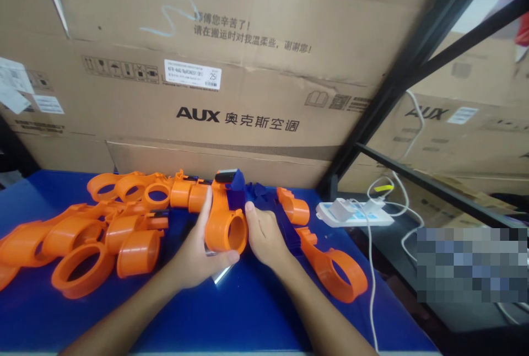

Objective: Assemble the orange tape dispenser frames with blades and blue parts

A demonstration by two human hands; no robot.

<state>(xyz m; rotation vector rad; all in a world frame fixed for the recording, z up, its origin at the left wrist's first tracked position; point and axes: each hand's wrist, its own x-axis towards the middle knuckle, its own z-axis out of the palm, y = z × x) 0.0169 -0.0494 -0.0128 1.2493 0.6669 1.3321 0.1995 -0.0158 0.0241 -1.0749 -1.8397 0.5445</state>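
Observation:
My left hand is wrapped round an orange plastic ring-shaped holder, its thumb across the lower front of the ring. Black pieces and a dark blue fabric strap show at the holder's upper end. Close against the holder's right side, my right hand is closed with its thumb up by the strap, which it seems to pinch; its fingertips are hidden. Under my left hand, a shiny flat piece lies on the blue table, partly covered. More dark blue straps are bunched behind my right hand.
Several orange holders lie in rows at the left, and others at the right. A white power strip with plugs and cables sits on the blue table's right edge. Cardboard boxes and a black frame stand behind.

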